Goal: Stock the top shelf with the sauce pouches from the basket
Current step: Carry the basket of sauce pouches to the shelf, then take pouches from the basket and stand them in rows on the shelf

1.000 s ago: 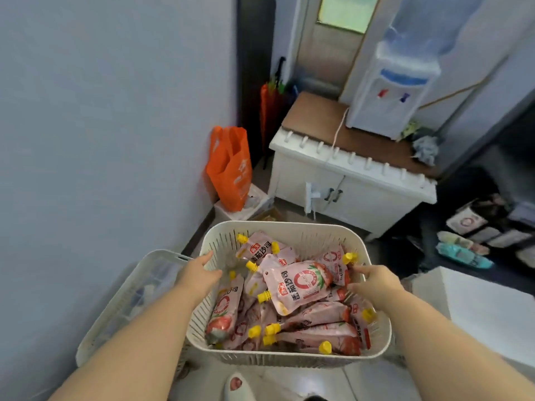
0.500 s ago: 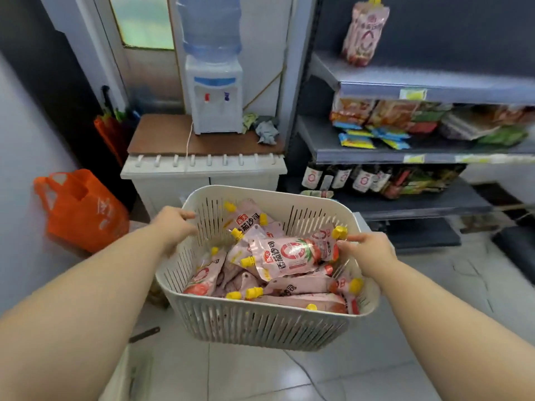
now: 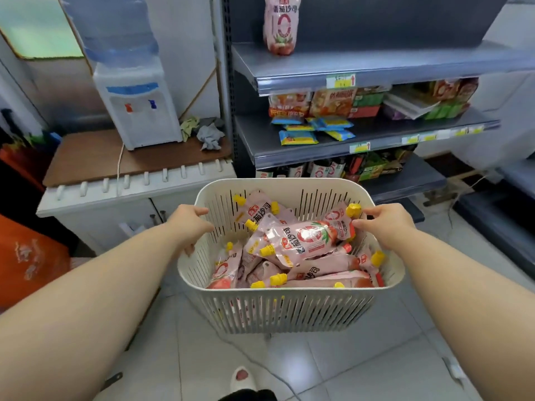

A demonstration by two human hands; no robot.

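A person holds a white slotted basket (image 3: 289, 311) in the air above a tiled floor (image 3: 362, 369), in front of a grey shelving unit. The left hand (image 3: 188, 227) grips the basket's left rim, its fingers (image 3: 199, 211) curled over the edge. The right hand (image 3: 385, 227) grips the right rim the same way, its thumb just beside a yellow cap.

The basket is heaped with pink sauce pouches (image 3: 301, 241), which lie at all angles, their yellow caps pointing in different directions. One matching pouch (image 3: 279, 24) stands upright near the left end of the top shelf (image 3: 376, 65) (the rest of the visible board is bare grey metal). The shelf below (image 3: 289, 151) carries packets in orange, green and blue, with dark bottles lower down.

To the left of the unit, a water dispenser (image 3: 136, 105) stands at the back of a wood-topped desk (image 3: 95, 157), with crumpled cloths (image 3: 208, 134) near its right edge. An orange bag (image 3: 29, 256) sits at the far left.
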